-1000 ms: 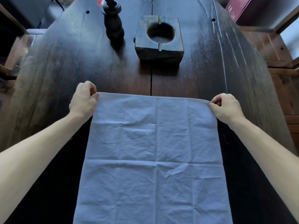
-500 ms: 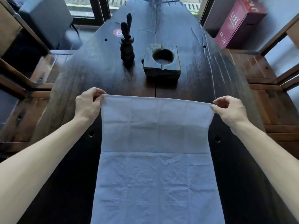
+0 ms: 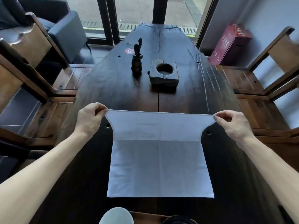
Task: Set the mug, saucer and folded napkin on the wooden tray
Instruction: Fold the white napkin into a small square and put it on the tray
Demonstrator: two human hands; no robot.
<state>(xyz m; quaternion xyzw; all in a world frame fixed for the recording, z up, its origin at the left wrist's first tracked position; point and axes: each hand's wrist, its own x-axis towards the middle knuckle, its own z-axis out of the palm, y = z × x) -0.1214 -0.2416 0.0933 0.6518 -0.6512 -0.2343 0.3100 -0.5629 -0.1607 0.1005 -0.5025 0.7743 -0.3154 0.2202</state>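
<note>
Pinching the napkin [image 3: 159, 152] by its far corners, left hand [image 3: 89, 118] and right hand [image 3: 233, 122] fingers clamp it.

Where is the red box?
In the head view, the red box stands on the floor at the far right, beside the dark table, near the window.

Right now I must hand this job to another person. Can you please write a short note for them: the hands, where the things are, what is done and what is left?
Left hand: pinches the far left corner of the napkin.
Right hand: pinches the far right corner.
Napkin: far edge lifted and pulled taut between the hands; near part lies flat on the dark table.
At the bottom edge of the view: a pale rounded thing, a wooden surface, perhaps the tray, and a dark round thing. All are cut off, so I cannot name them.
Done: nothing placed yet.
Left: fold the napkin, then set mug, saucer and napkin on the tray.
</note>
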